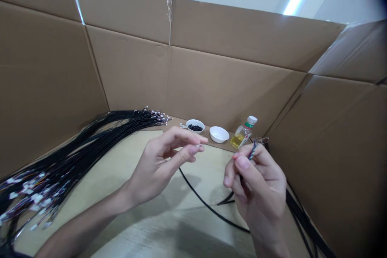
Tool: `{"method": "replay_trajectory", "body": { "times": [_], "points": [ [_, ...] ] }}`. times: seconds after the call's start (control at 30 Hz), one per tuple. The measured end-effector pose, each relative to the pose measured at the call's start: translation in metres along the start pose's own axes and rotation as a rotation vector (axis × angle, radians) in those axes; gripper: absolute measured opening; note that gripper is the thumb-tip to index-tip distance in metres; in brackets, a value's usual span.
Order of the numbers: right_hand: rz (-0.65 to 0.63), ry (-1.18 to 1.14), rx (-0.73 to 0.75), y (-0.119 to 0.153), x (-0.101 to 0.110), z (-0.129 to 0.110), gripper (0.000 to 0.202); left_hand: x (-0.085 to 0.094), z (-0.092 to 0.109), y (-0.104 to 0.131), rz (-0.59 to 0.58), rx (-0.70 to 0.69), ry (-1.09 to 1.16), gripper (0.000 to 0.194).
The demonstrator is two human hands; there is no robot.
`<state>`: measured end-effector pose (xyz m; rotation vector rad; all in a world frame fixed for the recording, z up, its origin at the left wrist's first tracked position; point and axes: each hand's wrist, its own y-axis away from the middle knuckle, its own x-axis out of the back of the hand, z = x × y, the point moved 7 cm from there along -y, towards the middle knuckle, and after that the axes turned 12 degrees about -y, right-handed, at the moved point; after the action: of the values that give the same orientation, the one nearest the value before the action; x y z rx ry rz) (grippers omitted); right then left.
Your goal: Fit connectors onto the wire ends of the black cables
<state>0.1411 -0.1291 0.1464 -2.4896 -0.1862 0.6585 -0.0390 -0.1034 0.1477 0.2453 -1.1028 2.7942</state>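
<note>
My left hand (165, 161) is raised over the middle of the table, thumb and fingertips pinched together on a tiny whitish piece too small to make out. To its right, my right hand (256, 177) grips a cable end between thumb and fingers, and twisted coloured wires (252, 151) stick up from the grip. The two hands are apart. A black cable (205, 203) curves over the table below and between them; whether it joins the held end is hidden.
Bundled black cables (105, 141) with white connectors lie at left. At the back stand a bowl of black pieces (195, 126), a white bowl (219, 134) and a bottle of yellow liquid (243, 133). More black cables (305, 221) lie at right. Cardboard walls (236, 84) surround the table (136, 225).
</note>
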Motion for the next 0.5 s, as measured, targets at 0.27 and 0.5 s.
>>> {"method": "replay_trajectory", "body": {
  "times": [0.27,0.5],
  "points": [
    [-0.017,-0.013,0.009,0.004,-0.006,0.000,0.017,-0.006,0.001,0.002,-0.089,-0.010,-0.117,0.011],
    [-0.065,0.183,0.096,0.012,-0.005,0.001,0.025,-0.006,-0.009,0.004,-0.145,0.284,0.232,0.005]
  ]
}}
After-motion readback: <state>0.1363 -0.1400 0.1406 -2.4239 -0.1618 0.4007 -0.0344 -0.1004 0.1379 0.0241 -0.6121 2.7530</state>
